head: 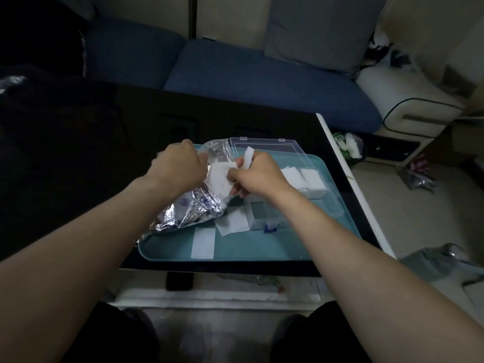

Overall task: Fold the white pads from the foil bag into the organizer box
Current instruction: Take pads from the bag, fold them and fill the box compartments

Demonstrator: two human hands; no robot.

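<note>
- A crinkled silver foil bag (pixel 188 205) with blue print lies on the left part of a teal plastic tray (pixel 262 247), its mouth raised toward the hands.
- The left hand (pixel 180 166) curls its fingers round the upper edge of the foil bag and holds the mouth up.
- The right hand (pixel 256 176) pinches a thin white pad (pixel 218 176) at the bag's mouth; a narrow strip of white pad (pixel 248 157) also sticks up above its curled fingers.
- A clear plastic organizer box (pixel 296 203) with dividers stands on the right part of the tray, partly hidden by the right wrist, its transparent lid (pixel 264 145) open and lying back behind it.
- Folded white pads (pixel 301 176) sit stacked in the far compartments of the box; the near compartments look empty, though the forearm hides part of them.
- A small blue latch (pixel 271 227) shows on the box's near edge.
- A flat square white pad (pixel 231 221) lies on the tray, touching the near left corner of the box and the bag's edge.
- A long white rectangular piece (pixel 203 243) lies flat on the tray nearer the person, apart from the bag.
- The tray rests on a dark glossy table (pixel 340 179) with a white edge.
- A blue cushioned sofa (pixel 248 74) stands beyond the table.
</note>
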